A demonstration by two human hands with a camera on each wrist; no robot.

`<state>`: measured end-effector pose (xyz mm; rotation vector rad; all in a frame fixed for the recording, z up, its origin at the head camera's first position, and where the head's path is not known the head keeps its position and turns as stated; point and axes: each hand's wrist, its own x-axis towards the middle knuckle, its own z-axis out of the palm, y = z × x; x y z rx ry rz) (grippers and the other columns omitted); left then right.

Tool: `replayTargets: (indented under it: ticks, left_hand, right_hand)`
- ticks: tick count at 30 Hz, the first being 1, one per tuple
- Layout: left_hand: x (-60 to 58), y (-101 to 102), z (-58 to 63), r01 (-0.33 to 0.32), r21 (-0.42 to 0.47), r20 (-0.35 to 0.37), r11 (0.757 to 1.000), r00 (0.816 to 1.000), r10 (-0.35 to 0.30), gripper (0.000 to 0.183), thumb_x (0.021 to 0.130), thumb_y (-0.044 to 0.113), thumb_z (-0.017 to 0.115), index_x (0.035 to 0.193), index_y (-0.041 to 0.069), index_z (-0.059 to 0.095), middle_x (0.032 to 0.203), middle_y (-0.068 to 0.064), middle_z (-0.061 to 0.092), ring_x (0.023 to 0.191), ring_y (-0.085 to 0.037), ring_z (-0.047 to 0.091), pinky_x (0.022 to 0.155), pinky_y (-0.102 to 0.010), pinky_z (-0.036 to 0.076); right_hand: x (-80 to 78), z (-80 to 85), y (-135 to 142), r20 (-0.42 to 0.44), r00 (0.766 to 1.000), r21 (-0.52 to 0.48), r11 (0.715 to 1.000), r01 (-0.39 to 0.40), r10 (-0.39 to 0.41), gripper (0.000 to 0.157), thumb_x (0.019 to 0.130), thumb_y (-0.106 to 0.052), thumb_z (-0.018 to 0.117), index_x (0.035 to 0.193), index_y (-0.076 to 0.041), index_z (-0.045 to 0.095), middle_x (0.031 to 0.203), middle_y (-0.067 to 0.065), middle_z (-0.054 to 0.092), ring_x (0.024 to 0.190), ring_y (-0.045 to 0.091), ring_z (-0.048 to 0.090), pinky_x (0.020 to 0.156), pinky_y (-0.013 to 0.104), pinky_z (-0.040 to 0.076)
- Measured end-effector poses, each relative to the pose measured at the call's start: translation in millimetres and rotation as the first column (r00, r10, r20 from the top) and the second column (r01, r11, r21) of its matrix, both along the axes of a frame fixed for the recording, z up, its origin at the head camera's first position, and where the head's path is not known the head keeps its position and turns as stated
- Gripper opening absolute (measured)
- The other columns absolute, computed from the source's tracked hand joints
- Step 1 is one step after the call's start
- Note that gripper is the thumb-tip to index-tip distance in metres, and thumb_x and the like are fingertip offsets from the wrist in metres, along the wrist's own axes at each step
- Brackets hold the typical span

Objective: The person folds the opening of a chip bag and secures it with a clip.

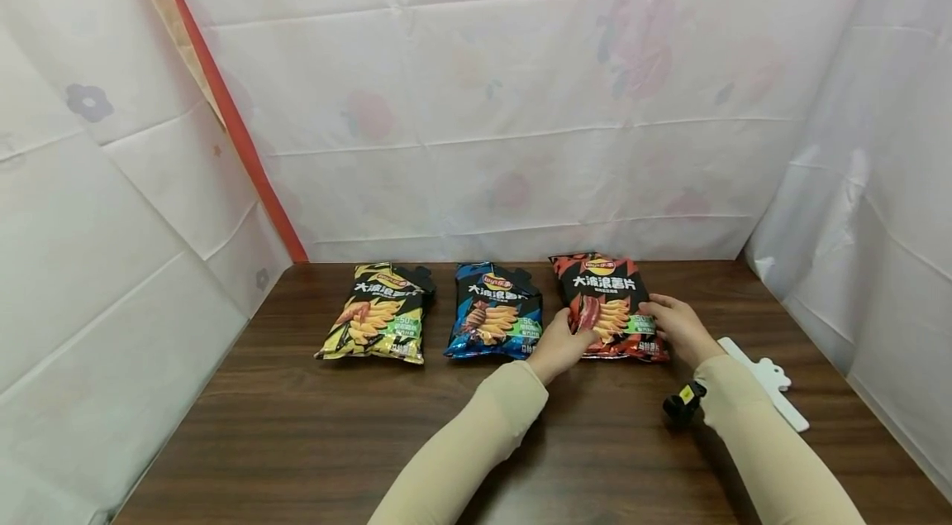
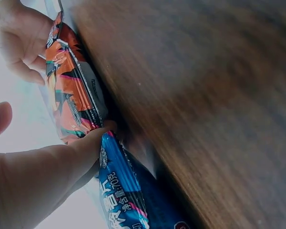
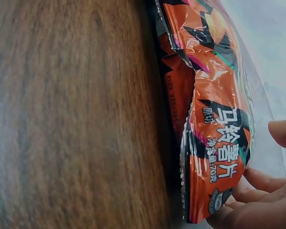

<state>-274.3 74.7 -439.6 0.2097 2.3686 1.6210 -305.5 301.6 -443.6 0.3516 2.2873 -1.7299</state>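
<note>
A red bag of potato chips (image 1: 606, 306) lies on the table between both hands, its printed front up. My left hand (image 1: 559, 347) is at its lower left side. In the left wrist view the left fingers (image 2: 93, 140) reach between the red bag and the blue chip bag (image 2: 124, 191), with the thumb standing away. My right hand (image 1: 678, 328) touches the red bag's right edge. The right wrist view shows its fingers (image 3: 264, 191) against the bag's corner, partly behind it, and the thumb held apart.
A yellow chip bag (image 1: 375, 314) lies at the left of the row, beside the blue one. A white clipboard-like item (image 1: 766, 384) lies by the right forearm, partly covered by the sleeve. A black device (image 1: 684, 403) is at the right wrist. Patterned white sheets (image 1: 476, 95) surround the table.
</note>
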Motion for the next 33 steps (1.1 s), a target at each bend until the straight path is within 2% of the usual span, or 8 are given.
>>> replayTargets:
  ticks: [7,9,12,15,20,24,29,33]
  left_hand:
    - [1.9,-4,3.1,0.014,0.016,-0.013,1.000,1.000,-0.014,0.062,0.094,0.031,0.063,0.144,0.003,0.041,0.126,-0.013,0.058,0.105,-0.021,0.058,0.094,-0.043,0.048]
    - [3.0,-4,3.1,0.019,0.022,-0.010,1.000,1.000,-0.019,0.061,0.094,0.031,0.064,0.143,0.003,0.042,0.124,-0.012,0.058,0.104,-0.021,0.058,0.094,-0.042,0.049]
    - [5.1,-5,3.9,0.032,0.012,-0.010,0.999,0.999,-0.032,0.065,0.094,0.032,0.064,0.146,0.002,0.039,0.133,-0.014,0.055,0.114,-0.024,0.058,0.099,-0.044,0.047]
    - [7.6,-5,5.0,0.042,-0.029,-0.016,0.999,0.999,-0.043,0.073,0.094,0.035,0.062,0.151,0.002,0.032,0.146,-0.017,0.047,0.130,-0.029,0.051,0.106,-0.047,0.043]
    - [10.6,-5,5.2,0.046,-0.065,-0.038,0.997,0.998,-0.048,0.076,0.094,0.036,0.062,0.152,0.000,0.029,0.152,-0.019,0.041,0.138,-0.032,0.043,0.111,-0.048,0.039]
    - [11.8,-5,3.3,0.046,-0.076,-0.059,0.996,0.997,-0.050,0.077,0.093,0.035,0.062,0.152,-0.002,0.029,0.151,-0.020,0.041,0.138,-0.032,0.043,0.111,-0.048,0.038]
    - [14.1,-5,1.9,0.052,-0.130,-0.069,0.990,0.996,-0.061,0.078,0.094,0.038,0.061,0.153,-0.001,0.026,0.154,-0.019,0.037,0.141,-0.032,0.040,0.113,-0.048,0.037]
    - [17.5,-7,2.8,0.059,-0.121,-0.068,0.991,0.995,-0.068,0.080,0.095,0.039,0.061,0.154,0.000,0.024,0.156,-0.019,0.034,0.142,-0.032,0.038,0.113,-0.048,0.035]
  right_hand:
    - [-0.1,2.6,0,0.010,1.000,-0.014,1.000,0.012,-0.012,0.071,0.105,-0.032,0.041,0.157,0.000,0.004,0.160,0.028,0.011,0.147,0.046,0.016,0.116,0.057,0.025]
    - [0.3,2.7,0,0.008,1.000,-0.013,1.000,0.010,-0.010,0.071,0.105,-0.032,0.040,0.156,0.001,0.004,0.160,0.029,0.011,0.147,0.045,0.017,0.116,0.057,0.024]
    - [1.9,2.7,-1,0.005,1.000,-0.032,0.999,0.015,-0.015,0.072,0.105,-0.032,0.040,0.156,0.001,0.004,0.160,0.029,0.012,0.147,0.043,0.019,0.117,0.056,0.024]
    - [3.9,2.4,-1,0.000,0.999,-0.056,0.998,0.035,-0.035,0.072,0.104,-0.034,0.040,0.156,0.002,0.006,0.159,0.029,0.017,0.142,0.040,0.029,0.114,0.053,0.030]
    - [8.2,2.6,1,-0.019,0.999,-0.037,0.998,0.042,-0.043,0.071,0.103,-0.036,0.042,0.155,0.004,0.014,0.150,0.027,0.034,0.111,0.019,0.053,0.093,0.035,0.048]
    - [12.2,2.7,3,-0.035,0.999,-0.019,1.000,0.025,-0.026,0.071,0.104,-0.037,0.043,0.154,0.006,0.016,0.143,0.025,0.041,0.096,0.008,0.055,0.081,0.026,0.050]
    - [16.2,2.6,3,-0.051,0.997,-0.027,0.998,0.055,-0.056,0.066,0.103,-0.037,0.046,0.150,0.004,0.024,0.138,0.023,0.043,0.099,0.012,0.055,0.081,0.027,0.050]
    - [21.3,2.7,2,-0.079,0.995,-0.040,0.997,0.064,-0.067,0.061,0.102,-0.037,0.049,0.145,0.003,0.030,0.134,0.018,0.046,0.097,0.009,0.055,0.080,0.025,0.050]
